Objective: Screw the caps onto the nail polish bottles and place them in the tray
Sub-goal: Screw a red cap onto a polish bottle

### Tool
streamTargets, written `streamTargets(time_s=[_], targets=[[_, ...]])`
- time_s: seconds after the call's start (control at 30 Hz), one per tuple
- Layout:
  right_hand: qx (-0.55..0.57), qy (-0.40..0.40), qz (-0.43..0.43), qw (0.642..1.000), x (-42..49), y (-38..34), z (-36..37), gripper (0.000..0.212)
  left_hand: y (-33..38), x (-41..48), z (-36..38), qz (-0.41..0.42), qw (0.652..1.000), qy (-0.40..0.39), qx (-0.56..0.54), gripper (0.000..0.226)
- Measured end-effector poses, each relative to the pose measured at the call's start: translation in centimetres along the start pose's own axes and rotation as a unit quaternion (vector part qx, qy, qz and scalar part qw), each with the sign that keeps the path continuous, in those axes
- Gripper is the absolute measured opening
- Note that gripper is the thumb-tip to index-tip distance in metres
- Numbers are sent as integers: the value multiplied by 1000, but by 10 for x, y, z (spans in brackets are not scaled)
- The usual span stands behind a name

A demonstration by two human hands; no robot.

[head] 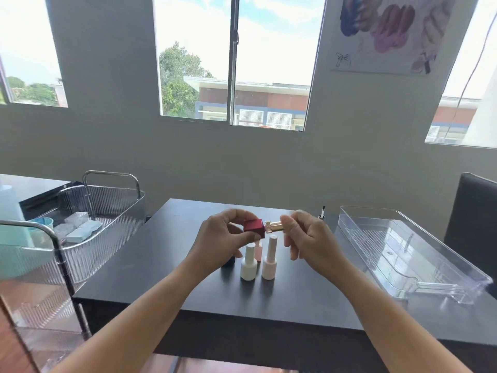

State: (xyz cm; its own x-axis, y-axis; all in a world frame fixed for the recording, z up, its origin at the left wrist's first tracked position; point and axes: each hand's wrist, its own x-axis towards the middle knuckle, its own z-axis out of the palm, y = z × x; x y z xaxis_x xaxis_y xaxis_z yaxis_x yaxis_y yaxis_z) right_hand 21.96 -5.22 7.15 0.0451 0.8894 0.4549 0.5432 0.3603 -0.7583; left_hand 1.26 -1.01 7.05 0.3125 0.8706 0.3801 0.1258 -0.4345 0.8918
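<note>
A: Big stuff first?
B: Dark surface [295, 300]. Cart w/ ribbed clear baskets [107, 208] stands off its left side. Clear plastic tray [376, 230] lies on the right part, well apart from the bottles.
A: Hands?
B: Both raised over the middle. Left hand [223, 238]: fingers clamped round a red square bottle [254, 228], held sideways in the air. Right hand [309, 238]: fingers pinch the gold cap [274, 225] at the bottle's neck; can't tell if it's threaded on.
A: Rest?
B: White bottle [248, 265] & pale pink bottle [269, 261], capped, upright, side by side under the hands. Small pink bottle [259, 250] just behind, betw. them. Dark bottle [228, 263] partly hidden by left wrist. Brush wand [323, 209] upright behind right hand.
</note>
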Motion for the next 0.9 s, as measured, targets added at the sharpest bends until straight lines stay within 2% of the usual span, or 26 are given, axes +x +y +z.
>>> streamTargets(time_s=[0.2,0.3,0.43,0.53,0.6,0.67,0.8,0.9], targets=[[-35,7,56,998,3,-5,-1,84,2,-1,0,13,1000,-3,5,35],[-64,-29,99,993,6,-6,-5,89,3,-1,-1,13,1000,-3,11,33],[-97,-57,25,993,4,-3,-11,52,2,1,-5,12,1000,0,16,33],[-113,-55,-37,991,2,-3,-11,19,3,2,-6,12,1000,-4,12,29],[-137,-48,-59,988,1,-8,-12,6,5,3,-6,13,1000,-7,12,29],[-175,-42,-66,981,1,-13,-13,14,6,4,-6,17,1000,-9,13,29],[-230,-34,-50,971,0,-18,-14,54,6,5,-7,23,999,-15,21,26],[-232,-38,-24,972,0,-19,-12,63,4,4,-8,23,999,-14,28,26]])
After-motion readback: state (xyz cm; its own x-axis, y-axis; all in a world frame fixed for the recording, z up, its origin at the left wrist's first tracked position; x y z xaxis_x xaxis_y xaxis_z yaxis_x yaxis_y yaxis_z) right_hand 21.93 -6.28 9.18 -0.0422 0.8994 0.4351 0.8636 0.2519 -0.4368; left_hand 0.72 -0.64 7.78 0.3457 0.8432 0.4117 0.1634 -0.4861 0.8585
